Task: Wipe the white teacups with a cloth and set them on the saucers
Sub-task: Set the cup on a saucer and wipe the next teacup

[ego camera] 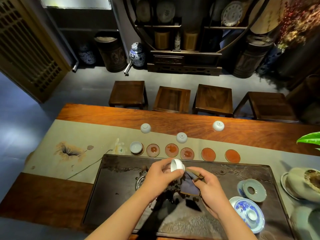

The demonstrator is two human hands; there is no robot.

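White porcelain teacup (177, 165) being gripped in my left hand (160, 174); right hand (208, 187) pinching grey-blue cloth (189, 185), wiping. Next: seating it on an empty round red saucer (153, 150).

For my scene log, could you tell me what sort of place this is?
Probably a traditional tea room: a carved tea tray on a long wooden table, a row of saucers, and porcelain jars behind.

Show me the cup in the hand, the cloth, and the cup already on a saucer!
held cup (177, 165), head view, its white side
cloth (189, 185), head view, its blue middle
cup on saucer (136, 147), head view, its inside
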